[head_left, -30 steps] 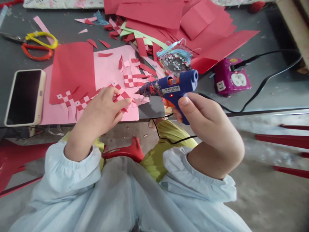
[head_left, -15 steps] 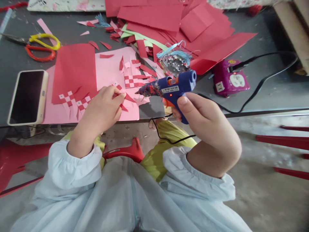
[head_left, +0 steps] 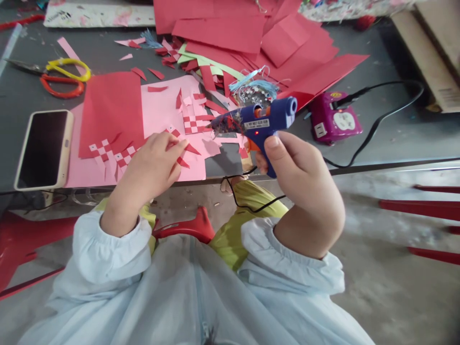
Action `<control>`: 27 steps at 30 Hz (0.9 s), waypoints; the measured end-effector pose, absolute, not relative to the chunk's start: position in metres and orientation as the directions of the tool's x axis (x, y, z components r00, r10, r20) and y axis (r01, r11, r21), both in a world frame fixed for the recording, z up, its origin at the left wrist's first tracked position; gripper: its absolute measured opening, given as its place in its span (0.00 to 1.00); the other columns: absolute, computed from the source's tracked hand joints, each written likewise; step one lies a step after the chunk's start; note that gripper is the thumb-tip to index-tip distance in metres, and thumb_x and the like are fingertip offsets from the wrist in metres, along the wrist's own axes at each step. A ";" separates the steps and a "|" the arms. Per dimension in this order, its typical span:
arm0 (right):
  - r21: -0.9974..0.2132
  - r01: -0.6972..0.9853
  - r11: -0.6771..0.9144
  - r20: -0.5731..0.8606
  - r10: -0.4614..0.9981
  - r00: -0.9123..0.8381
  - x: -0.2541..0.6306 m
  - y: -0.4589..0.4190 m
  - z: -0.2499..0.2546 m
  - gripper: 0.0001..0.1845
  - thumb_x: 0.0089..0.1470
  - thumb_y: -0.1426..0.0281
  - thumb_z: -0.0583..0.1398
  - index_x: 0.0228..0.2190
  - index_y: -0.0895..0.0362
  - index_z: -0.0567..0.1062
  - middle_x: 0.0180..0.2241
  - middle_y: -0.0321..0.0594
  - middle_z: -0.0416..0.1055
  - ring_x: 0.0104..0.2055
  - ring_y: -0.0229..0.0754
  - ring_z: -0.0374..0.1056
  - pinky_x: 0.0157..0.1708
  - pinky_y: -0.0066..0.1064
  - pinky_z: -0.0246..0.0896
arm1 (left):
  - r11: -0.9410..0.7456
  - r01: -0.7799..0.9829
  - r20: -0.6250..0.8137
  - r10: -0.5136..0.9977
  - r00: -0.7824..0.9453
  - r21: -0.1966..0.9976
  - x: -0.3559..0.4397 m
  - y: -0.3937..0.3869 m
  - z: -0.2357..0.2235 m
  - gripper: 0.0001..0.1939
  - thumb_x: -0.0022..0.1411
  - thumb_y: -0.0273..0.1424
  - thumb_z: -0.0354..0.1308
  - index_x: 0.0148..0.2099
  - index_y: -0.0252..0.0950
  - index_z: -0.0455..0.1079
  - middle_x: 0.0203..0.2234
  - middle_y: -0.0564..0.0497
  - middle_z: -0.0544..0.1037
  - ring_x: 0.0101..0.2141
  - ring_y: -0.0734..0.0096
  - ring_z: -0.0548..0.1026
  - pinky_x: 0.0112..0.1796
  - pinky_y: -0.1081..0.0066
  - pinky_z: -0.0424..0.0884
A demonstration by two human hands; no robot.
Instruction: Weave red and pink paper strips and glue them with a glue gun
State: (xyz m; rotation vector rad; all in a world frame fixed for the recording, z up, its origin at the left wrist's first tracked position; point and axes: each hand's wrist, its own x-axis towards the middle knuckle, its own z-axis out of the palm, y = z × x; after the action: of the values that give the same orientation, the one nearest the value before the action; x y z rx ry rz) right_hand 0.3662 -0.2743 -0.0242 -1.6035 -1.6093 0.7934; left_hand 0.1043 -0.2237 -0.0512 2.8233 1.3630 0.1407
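A blue hot glue gun (head_left: 278, 112) is in my right hand (head_left: 300, 170), its small red light lit and its nozzle pointing left. My left hand (head_left: 153, 160) has its fingers closed at a red-and-pink woven paper fish (head_left: 192, 148) that lies low on the pink sheet (head_left: 154, 105); the palm and fingers hide much of it. The nozzle stops short of those fingers, near a half-woven checkered piece (head_left: 194, 123). Two finished-looking woven fish, one on the left (head_left: 101, 149) and one beside my wrist (head_left: 125, 156), rest on the red sheet (head_left: 111, 105).
Scissors (head_left: 68, 72) and a phone (head_left: 43, 148) lie at left. Red paper sheets (head_left: 219, 33) pile up at the back, beside blue tassels and a container of googly eyes (head_left: 256, 93). A purple power adapter (head_left: 334, 120) with a black cord stands right.
The glue gun's nozzle has shifted slightly right and up, away from my left hand. My left hand stays at the paper fish. The whole view has shifted a little.
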 end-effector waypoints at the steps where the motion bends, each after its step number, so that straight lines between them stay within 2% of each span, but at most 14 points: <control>1: -0.833 0.552 0.032 0.064 0.997 0.039 0.366 -0.274 -0.025 0.31 0.64 0.41 0.50 0.24 0.52 0.63 0.21 0.34 0.62 0.26 0.37 0.57 0.27 0.32 0.52 | -0.605 0.796 0.076 0.795 0.602 0.031 0.106 -0.224 -0.051 0.21 0.67 0.25 0.48 0.59 0.32 0.71 0.49 0.38 0.74 0.51 0.52 0.73 0.50 0.56 0.76; 8: -0.828 0.561 0.013 0.035 0.999 0.028 0.365 -0.273 -0.022 0.32 0.63 0.39 0.50 0.23 0.52 0.63 0.21 0.34 0.62 0.25 0.37 0.56 0.26 0.32 0.52 | -0.583 0.812 0.032 0.812 0.583 -0.002 0.111 -0.225 -0.048 0.18 0.66 0.24 0.50 0.55 0.32 0.73 0.49 0.37 0.74 0.50 0.49 0.74 0.45 0.57 0.77; 14: -0.822 0.569 0.012 0.036 0.999 0.031 0.365 -0.273 -0.023 0.32 0.62 0.38 0.49 0.24 0.51 0.63 0.21 0.35 0.63 0.24 0.38 0.56 0.25 0.32 0.52 | -0.617 0.785 0.052 0.787 0.615 0.057 0.105 -0.225 -0.051 0.18 0.68 0.26 0.49 0.55 0.37 0.75 0.49 0.37 0.73 0.51 0.47 0.72 0.44 0.55 0.76; 19: -0.826 0.564 0.024 0.049 0.998 0.030 0.364 -0.272 -0.022 0.32 0.62 0.38 0.50 0.23 0.51 0.63 0.21 0.35 0.63 0.24 0.37 0.56 0.25 0.32 0.52 | -0.626 0.775 0.055 0.779 0.624 0.089 0.102 -0.224 -0.051 0.18 0.67 0.26 0.50 0.55 0.40 0.74 0.49 0.38 0.72 0.52 0.48 0.72 0.48 0.53 0.75; 21: -0.825 0.564 0.033 0.056 0.998 0.024 0.363 -0.272 -0.022 0.32 0.62 0.38 0.50 0.23 0.52 0.63 0.20 0.35 0.63 0.23 0.37 0.56 0.25 0.32 0.52 | -0.594 0.786 0.069 0.803 0.592 0.173 0.102 -0.224 -0.049 0.19 0.66 0.25 0.49 0.56 0.40 0.71 0.50 0.41 0.74 0.53 0.51 0.74 0.49 0.54 0.75; 25: -0.823 0.567 0.029 0.056 0.998 0.029 0.364 -0.272 -0.023 0.32 0.62 0.38 0.49 0.24 0.52 0.63 0.21 0.34 0.62 0.24 0.37 0.56 0.25 0.32 0.52 | -0.427 0.768 0.217 0.904 0.368 0.477 0.098 -0.222 -0.045 0.19 0.65 0.23 0.46 0.57 0.40 0.64 0.50 0.45 0.79 0.52 0.64 0.78 0.52 0.61 0.76; 27: -0.819 0.573 0.023 0.055 0.998 0.040 0.365 -0.272 -0.024 0.32 0.62 0.38 0.49 0.23 0.52 0.63 0.21 0.34 0.62 0.25 0.37 0.56 0.26 0.33 0.52 | -0.351 0.778 0.303 0.928 0.216 0.521 0.095 -0.219 -0.042 0.16 0.67 0.25 0.48 0.55 0.42 0.64 0.49 0.48 0.80 0.49 0.68 0.79 0.52 0.64 0.76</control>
State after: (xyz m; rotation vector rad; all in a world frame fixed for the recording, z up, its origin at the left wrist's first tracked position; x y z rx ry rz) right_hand 0.3646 -0.2725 -0.0240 -1.6317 -1.6141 0.7843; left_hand 0.0950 -0.2192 -0.0425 2.2349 1.6124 0.8439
